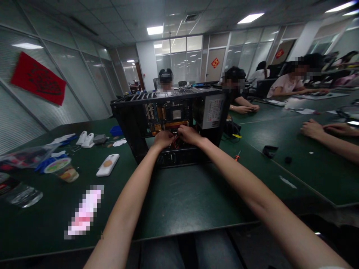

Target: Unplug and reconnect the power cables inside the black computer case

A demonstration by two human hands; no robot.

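Frosted glass partition walls (67,71) are seen along the left side of the office, with a tilted red rectangular paper decoration (42,79) fixed to them. Below, on the near part of a broad dark green tabletop (179,201), a black metal computer case (185,158) is stood upright, its open side turned to the near edge. Inside it, a dark circuit board (169,112) is mounted at the centre, and a silver-grey power supply with a printed label (213,112) is fitted at the upper right. Both bare hands are placed in the lower middle of the case, side by side: the left hand (164,139) is held with fingers curled inward, and the right hand (189,134) is bent above thin red and dark cables (176,142). Whether a cable is pinched by either hand cannot be told. To the left of the case, a white slab with a round tan disc (109,165), a clear plastic cup (66,171) and a clear plastic bottle lying on its side (25,195) are seen. To the right, an orange-handled screwdriver (237,156) is laid near the case, and farther right, a co-worker's hand (310,129) is rested on the tabletop.
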